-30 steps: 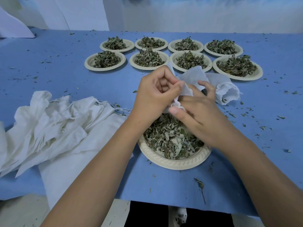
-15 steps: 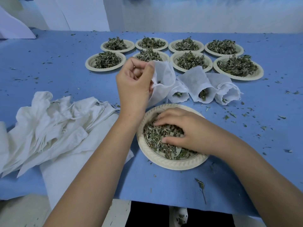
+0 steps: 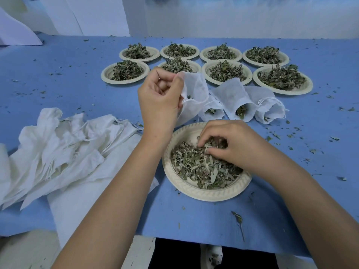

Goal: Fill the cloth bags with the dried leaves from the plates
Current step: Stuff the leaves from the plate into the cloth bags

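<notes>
The left hand (image 3: 159,100) was raised with its wrist bent, fingers and thumb curled, pinching the rim of a cloth bag (image 3: 194,90) that hung open just beside it. The right hand (image 3: 239,144) lay palm down below, fingertips curled into the dried leaves (image 3: 194,167) on the plate (image 3: 194,191), gathering a clump. Three filled bags (image 3: 233,100) lay just beyond the right hand, more heaped plates (image 3: 126,71) behind them. Empty bags (image 3: 68,148) lay piled left of the left forearm.

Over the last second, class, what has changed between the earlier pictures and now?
The right hand let go of the white cloth bag, dropped to the near cream paper plate, and its fingers gather dried green leaves. The left hand carried the bag leftward, still pinching it. Far plates and spare bags stayed put.
</notes>
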Motion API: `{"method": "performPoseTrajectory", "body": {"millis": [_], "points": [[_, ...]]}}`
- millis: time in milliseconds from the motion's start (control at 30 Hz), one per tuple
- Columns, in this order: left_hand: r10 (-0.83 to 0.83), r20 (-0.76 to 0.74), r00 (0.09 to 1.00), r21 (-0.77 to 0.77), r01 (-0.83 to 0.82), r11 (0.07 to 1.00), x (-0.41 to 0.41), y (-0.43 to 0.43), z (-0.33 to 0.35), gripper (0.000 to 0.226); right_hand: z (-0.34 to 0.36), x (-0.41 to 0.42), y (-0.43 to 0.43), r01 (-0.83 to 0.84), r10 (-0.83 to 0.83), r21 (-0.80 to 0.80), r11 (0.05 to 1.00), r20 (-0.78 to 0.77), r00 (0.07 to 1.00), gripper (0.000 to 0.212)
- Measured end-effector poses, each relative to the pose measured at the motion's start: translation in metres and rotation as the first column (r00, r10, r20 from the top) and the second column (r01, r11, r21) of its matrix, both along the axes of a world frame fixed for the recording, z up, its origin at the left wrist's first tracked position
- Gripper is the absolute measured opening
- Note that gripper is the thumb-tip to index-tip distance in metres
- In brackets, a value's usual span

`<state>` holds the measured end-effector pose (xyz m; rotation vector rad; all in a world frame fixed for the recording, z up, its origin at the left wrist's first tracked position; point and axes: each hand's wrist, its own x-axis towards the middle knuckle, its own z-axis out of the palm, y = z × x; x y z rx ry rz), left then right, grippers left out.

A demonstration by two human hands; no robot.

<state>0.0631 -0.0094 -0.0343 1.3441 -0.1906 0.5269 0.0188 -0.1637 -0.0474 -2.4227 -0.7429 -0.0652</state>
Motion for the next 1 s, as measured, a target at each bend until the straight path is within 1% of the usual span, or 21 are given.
{"method": "performPoseTrajectory", "body": {"millis": [67, 100, 200, 267, 367, 433, 567, 667, 767, 800, 867, 933, 1000], "points": [[-0.002, 0.002, 1.000, 0.002, 0.002, 1.000, 0.000, 0.000, 0.000, 0.028, 0.001, 0.000, -0.002, 0.032, -0.032, 0.055, 0.998, -0.003, 0.999, 0.020], [-0.004, 0.001, 1.000, 0.006, 0.004, 1.000, -0.001, 0.000, 0.000, 0.027, 0.001, 0.001, -0.002, 0.056, -0.056, 0.048, 0.997, 0.001, 0.998, 0.027], [-0.013, -0.004, 1.000, 0.006, 0.013, 1.000, -0.001, -0.001, 0.000, 0.027, -0.004, 0.001, -0.002, 0.069, -0.071, -0.094, 0.993, -0.015, 0.997, 0.048], [-0.020, -0.002, 1.000, 0.010, 0.020, 1.000, -0.001, -0.001, -0.001, 0.027, -0.008, 0.001, 0.002, 0.022, -0.028, -0.130, 0.991, -0.045, 0.999, 0.045], [-0.023, -0.013, 1.000, 0.002, 0.023, 1.000, -0.001, -0.002, -0.001, 0.028, -0.010, 0.001, 0.004, 0.007, -0.009, -0.104, 0.995, -0.019, 1.000, 0.030], [-0.014, -0.019, 1.000, 0.001, 0.014, 1.000, -0.001, -0.002, 0.000, 0.027, -0.007, 0.002, 0.003, 0.020, -0.020, -0.081, 0.996, -0.008, 1.000, 0.024], [-0.005, -0.012, 1.000, 0.010, 0.005, 1.000, -0.001, -0.001, -0.001, 0.027, 0.001, 0.000, -0.002, 0.056, -0.057, 0.084, 0.995, 0.017, 0.998, 0.021], [0.004, -0.008, 1.000, 0.020, -0.004, 1.000, -0.001, -0.001, -0.001, 0.027, 0.007, -0.003, -0.006, 0.101, -0.102, 0.209, 0.973, -0.003, 0.995, 0.020], [0.003, -0.002, 1.000, 0.041, -0.002, 0.999, -0.001, -0.001, -0.001, 0.026, 0.009, -0.005, -0.008, 0.114, -0.110, 0.316, 0.942, -0.029, 0.993, 0.024], [-0.001, 0.004, 1.000, 0.047, 0.001, 0.999, -0.001, -0.002, -0.002, 0.026, 0.009, -0.005, -0.008, 0.107, -0.098, 0.382, 0.918, -0.043, 0.994, 0.025], [0.002, 0.024, 1.000, 0.076, -0.004, 0.997, -0.001, -0.002, -0.003, 0.025, 0.012, -0.006, -0.008, 0.077, -0.054, 0.537, 0.840, -0.058, 0.997, 0.026], [0.008, 0.046, 0.999, 0.127, -0.013, 0.992, -0.001, -0.003, -0.004, 0.025, 0.015, -0.009, -0.007, 0.039, -0.048, 0.634, 0.772, -0.004, 0.999, 0.023], [-0.010, 0.061, 0.998, 0.179, -0.001, 0.984, -0.001, -0.004, -0.006, 0.025, 0.017, -0.010, -0.005, 0.012, -0.078, 0.704, 0.710, 0.062, 0.995, 0.023]]}}
